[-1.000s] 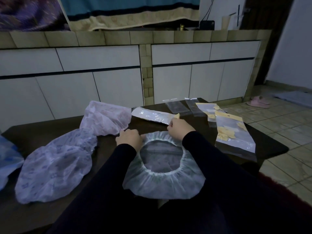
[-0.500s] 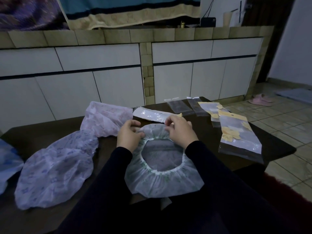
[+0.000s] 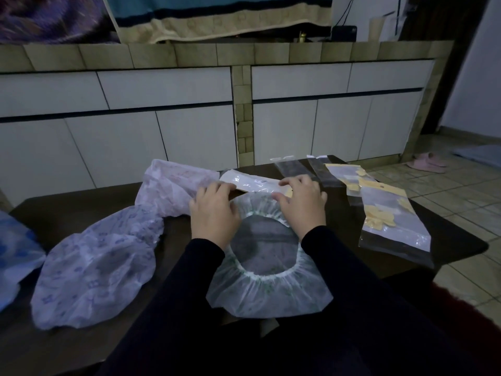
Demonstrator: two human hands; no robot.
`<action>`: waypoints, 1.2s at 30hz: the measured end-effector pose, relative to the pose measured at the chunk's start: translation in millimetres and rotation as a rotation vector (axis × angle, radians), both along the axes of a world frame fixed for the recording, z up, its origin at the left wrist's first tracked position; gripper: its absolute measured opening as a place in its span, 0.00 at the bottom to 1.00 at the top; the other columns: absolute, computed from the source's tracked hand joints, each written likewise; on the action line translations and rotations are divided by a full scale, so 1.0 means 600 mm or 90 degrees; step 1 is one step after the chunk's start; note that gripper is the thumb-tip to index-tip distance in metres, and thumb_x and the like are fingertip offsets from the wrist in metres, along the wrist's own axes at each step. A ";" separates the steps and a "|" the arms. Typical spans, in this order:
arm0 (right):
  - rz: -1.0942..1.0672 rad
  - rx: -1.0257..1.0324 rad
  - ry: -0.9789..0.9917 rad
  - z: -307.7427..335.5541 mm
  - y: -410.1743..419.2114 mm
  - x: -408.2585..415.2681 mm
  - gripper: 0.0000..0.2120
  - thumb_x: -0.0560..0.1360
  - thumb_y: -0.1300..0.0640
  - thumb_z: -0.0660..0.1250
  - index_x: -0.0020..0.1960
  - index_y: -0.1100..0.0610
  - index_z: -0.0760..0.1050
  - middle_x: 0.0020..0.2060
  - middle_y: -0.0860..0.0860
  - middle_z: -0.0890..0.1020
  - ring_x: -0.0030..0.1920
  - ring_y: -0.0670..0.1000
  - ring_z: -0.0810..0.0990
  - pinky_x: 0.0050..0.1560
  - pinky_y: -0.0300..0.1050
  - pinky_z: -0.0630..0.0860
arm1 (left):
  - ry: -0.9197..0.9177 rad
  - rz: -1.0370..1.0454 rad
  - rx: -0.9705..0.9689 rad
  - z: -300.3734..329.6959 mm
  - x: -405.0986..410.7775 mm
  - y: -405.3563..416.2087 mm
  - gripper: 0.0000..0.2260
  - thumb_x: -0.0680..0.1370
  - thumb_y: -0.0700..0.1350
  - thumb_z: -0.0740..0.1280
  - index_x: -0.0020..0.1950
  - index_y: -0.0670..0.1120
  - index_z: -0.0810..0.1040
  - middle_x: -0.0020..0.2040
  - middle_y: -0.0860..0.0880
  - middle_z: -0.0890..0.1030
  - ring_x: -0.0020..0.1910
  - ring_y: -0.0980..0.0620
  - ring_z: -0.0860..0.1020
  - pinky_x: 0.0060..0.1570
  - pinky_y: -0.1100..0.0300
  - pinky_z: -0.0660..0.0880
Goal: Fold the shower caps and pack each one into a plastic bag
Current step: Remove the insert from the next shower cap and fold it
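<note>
Two patterned caps (image 3: 95, 264) beside table (image 3: 67, 210).

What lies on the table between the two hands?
In the head view, the far rim of the clear shower cap lies between the left hand and the right hand, with its elastic opening just nearer the person.

On the table (image 3: 447, 232): shower cap (image 3: 268, 297) before me under both my hands; packed bag (image 3: 254, 183) just behind it; loose caps (image 3: 92, 264) to my left; plastic bags (image 3: 390, 218) to my right.
</note>
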State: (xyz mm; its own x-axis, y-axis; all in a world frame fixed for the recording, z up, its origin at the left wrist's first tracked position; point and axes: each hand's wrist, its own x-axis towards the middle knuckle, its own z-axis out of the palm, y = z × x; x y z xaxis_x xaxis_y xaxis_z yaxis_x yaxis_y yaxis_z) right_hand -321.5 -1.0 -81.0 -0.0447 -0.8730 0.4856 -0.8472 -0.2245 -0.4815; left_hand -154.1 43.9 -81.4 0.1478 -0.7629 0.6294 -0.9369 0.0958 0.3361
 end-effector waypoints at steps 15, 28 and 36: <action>0.108 0.339 0.253 -0.062 0.051 -0.016 0.35 0.77 0.31 0.47 0.79 0.45 0.45 0.79 0.51 0.48 0.78 0.58 0.45 0.72 0.67 0.40 | -0.182 -0.102 0.438 -0.064 -0.006 0.029 0.48 0.67 0.78 0.46 0.79 0.52 0.49 0.79 0.53 0.51 0.78 0.50 0.50 0.74 0.46 0.51; 0.089 0.223 0.270 -0.065 0.109 -0.026 0.26 0.81 0.42 0.49 0.75 0.54 0.61 0.76 0.55 0.59 0.76 0.57 0.54 0.72 0.65 0.48 | -0.146 -0.140 0.383 -0.030 -0.025 0.076 0.40 0.71 0.75 0.47 0.78 0.54 0.55 0.78 0.50 0.56 0.77 0.49 0.54 0.71 0.42 0.54; 0.086 0.243 0.232 -0.080 0.112 -0.028 0.31 0.79 0.34 0.47 0.77 0.48 0.57 0.78 0.52 0.53 0.78 0.55 0.48 0.73 0.64 0.44 | -0.168 -0.156 0.478 -0.067 -0.016 0.097 0.45 0.65 0.79 0.49 0.78 0.60 0.47 0.79 0.53 0.43 0.78 0.49 0.42 0.73 0.41 0.44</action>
